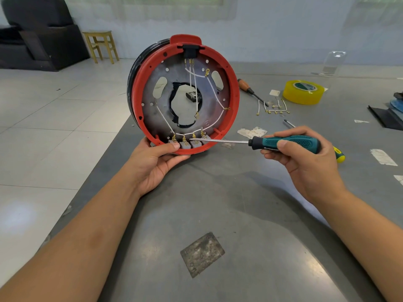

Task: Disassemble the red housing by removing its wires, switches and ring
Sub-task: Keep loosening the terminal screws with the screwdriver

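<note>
Upright on its rim near the grey table's [218, 203] left edge, the red housing [234, 101] shows white wires [214, 93] crossing a grey plate to four grey switches [195, 144] at the bottom. The left hand [157, 163] grips its lower rim, thumb curled over. The right hand [305, 158] pinches a screwdriver [285, 143], tip at the switches; bare tabletop lies near.

Left hand [156, 162] fingers hidden behind red housing [234, 105]; black ring [133, 70] mostly occluded; black items [390, 112] cropped at right edge.
</note>
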A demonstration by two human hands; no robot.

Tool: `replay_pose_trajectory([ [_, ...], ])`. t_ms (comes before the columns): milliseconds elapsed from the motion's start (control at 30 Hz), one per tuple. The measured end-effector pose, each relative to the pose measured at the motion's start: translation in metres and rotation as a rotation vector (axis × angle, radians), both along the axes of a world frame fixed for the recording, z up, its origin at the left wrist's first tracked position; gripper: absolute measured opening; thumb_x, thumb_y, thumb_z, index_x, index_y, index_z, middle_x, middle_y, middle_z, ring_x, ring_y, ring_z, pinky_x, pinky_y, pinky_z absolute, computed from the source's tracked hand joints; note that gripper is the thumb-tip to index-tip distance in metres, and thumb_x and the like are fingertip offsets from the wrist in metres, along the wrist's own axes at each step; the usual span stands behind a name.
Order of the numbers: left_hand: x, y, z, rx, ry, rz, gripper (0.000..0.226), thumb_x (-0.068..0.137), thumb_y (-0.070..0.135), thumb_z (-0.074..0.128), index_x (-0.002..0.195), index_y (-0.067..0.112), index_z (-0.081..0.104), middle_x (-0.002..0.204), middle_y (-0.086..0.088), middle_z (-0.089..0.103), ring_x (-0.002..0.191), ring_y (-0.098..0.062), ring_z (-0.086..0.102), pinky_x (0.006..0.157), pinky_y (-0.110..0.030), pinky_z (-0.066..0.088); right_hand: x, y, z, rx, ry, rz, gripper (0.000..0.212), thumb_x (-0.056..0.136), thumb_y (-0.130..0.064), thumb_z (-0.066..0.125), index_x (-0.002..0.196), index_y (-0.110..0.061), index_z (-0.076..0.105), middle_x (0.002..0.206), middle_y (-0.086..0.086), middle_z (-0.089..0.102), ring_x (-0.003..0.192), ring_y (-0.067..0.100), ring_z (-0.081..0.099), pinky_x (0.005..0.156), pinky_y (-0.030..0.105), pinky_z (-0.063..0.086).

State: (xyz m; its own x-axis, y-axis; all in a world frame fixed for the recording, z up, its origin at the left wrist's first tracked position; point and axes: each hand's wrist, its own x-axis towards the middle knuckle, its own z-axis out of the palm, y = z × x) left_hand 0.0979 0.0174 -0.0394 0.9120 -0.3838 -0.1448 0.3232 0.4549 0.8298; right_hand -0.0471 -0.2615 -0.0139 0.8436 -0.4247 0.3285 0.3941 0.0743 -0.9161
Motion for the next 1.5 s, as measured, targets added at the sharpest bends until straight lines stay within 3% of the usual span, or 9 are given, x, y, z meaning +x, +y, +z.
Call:
replay_pose_trajectory([
  [200, -0.001, -0.001, 0.001, -0.003, -0.017, -0.009, 0.06, 0.092, -0.02, 0.058, 0.147, 0.002, 0.046, 0.126, -0.029, 0.07, 0.113, -0.045, 0.072, 0.082, -0.048, 0.064, -0.002, 0.004, 0.004, -0.053, 0.032, -0.022, 0.026, 0.09, 0.009, 0.066, 0.085, -0.015, 0.078, 0.099, 0.019, 0.073, 0.082, 0.042, 0.074, 0.072, 0.034, 0.063],
  [433, 0.001, -0.001, -0.001, -0.003, -0.012, 0.019, 0.062, 0.092, -0.021, 0.058, 0.148, 0.003, 0.045, 0.13, -0.032, 0.067, 0.113, -0.047, 0.071, 0.085, -0.052, 0.064, -0.007, 0.004, 0.01, -0.219, 0.092, -0.041, 0.014, 0.085, -0.007, 0.079, 0.092, -0.019, 0.078, 0.096, 0.011, 0.076, 0.081, 0.037, 0.076, 0.074, 0.035, 0.063],
  [567, 0.002, -0.001, -0.001, 0.014, -0.032, 0.063, 0.066, 0.09, -0.022, 0.059, 0.148, 0.007, 0.043, 0.136, -0.035, 0.062, 0.114, -0.049, 0.071, 0.089, -0.056, 0.062, -0.01, -0.001, 0.015, -0.39, 0.169, -0.061, 0.015, 0.082, -0.012, 0.082, 0.095, -0.014, 0.075, 0.087, 0.003, 0.078, 0.074, 0.023, 0.077, 0.064, 0.022, 0.059],
  [733, 0.001, -0.003, -0.001, 0.042, -0.051, 0.08, 0.069, 0.088, -0.022, 0.062, 0.148, 0.006, 0.043, 0.137, -0.037, 0.059, 0.113, -0.049, 0.071, 0.091, -0.059, 0.061, -0.016, -0.008, 0.014, -0.674, 0.271, -0.057, 0.012, 0.085, -0.019, 0.08, 0.091, -0.024, 0.071, 0.07, -0.004, 0.075, 0.051, 0.009, 0.063, 0.052, 0.015, 0.049],
  [900, 0.0, -0.003, -0.002, 0.053, -0.069, 0.075, 0.071, 0.087, -0.023, 0.062, 0.147, 0.011, 0.043, 0.138, -0.033, 0.061, 0.112, -0.047, 0.072, 0.094, -0.062, 0.059, -0.016, -0.006, 0.015, -0.946, 0.368, -0.014, 0.019, 0.085, -0.036, 0.068, 0.097, -0.05, 0.072, 0.084, -0.023, 0.074, 0.076, 0.005, 0.066, 0.058, 0.013, 0.048],
  [1000, -0.001, -0.003, -0.003, 0.064, -0.065, 0.082, 0.071, 0.086, -0.024, 0.063, 0.144, 0.012, 0.044, 0.138, -0.032, 0.062, 0.109, -0.046, 0.073, 0.091, -0.061, 0.061, -0.017, -0.006, 0.018, -1.019, 0.362, 0.006, 0.032, 0.086, -0.034, 0.064, 0.099, -0.064, 0.065, 0.078, -0.029, 0.069, 0.066, 0.001, 0.06, 0.051, 0.01, 0.042],
  [1133, 0.001, -0.003, -0.003, 0.061, -0.061, 0.095, 0.07, 0.085, -0.024, 0.063, 0.142, 0.012, 0.045, 0.134, -0.033, 0.063, 0.106, -0.046, 0.074, 0.085, -0.056, 0.064, -0.016, -0.007, 0.012, -1.079, 0.372, 0.026, 0.033, 0.09, -0.033, 0.062, 0.115, -0.054, 0.068, 0.068, -0.034, 0.063, 0.053, 0.001, 0.052, 0.045, 0.01, 0.035],
  [1367, 0.003, 0.0, -0.004, 0.016, -0.043, 0.106, 0.066, 0.09, -0.022, 0.06, 0.147, 0.006, 0.043, 0.133, -0.036, 0.064, 0.108, -0.05, 0.073, 0.088, -0.058, 0.062, -0.014, 0.0, 0.0, -1.148, 0.346, 0.045, 0.037, 0.097, -0.029, 0.061, 0.127, -0.051, 0.063, 0.074, -0.03, 0.064, 0.055, 0.005, 0.05, 0.049, 0.012, 0.035],
  [1500, 0.005, 0.0, -0.005, -0.009, -0.026, 0.13, 0.062, 0.091, -0.021, 0.06, 0.146, 0.003, 0.044, 0.13, -0.037, 0.064, 0.108, -0.05, 0.072, 0.084, -0.055, 0.064, -0.013, 0.002, -0.006, -1.163, 0.328, 0.042, 0.038, 0.097, -0.033, 0.058, 0.13, -0.051, 0.062, 0.083, -0.01, 0.074, 0.057, 0.007, 0.052, 0.05, 0.013, 0.037],
])
